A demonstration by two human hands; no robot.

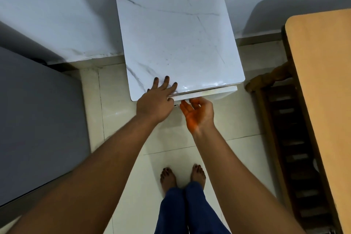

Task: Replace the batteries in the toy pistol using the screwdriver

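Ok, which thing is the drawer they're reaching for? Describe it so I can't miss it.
Find the white marble-patterned cabinet standing against the wall between the grey block and the wooden table. The drawer is the thin white strip just under the near edge of its top, where the right hand curls palm-up beneath it. The left hand lies flat on the top.

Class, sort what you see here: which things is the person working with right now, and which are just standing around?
In use: left hand flat on the marble-topped cabinet; right hand curled under its drawer front.

Standing around: wooden table, grey surface. No pistol, screwdriver or batteries visible.
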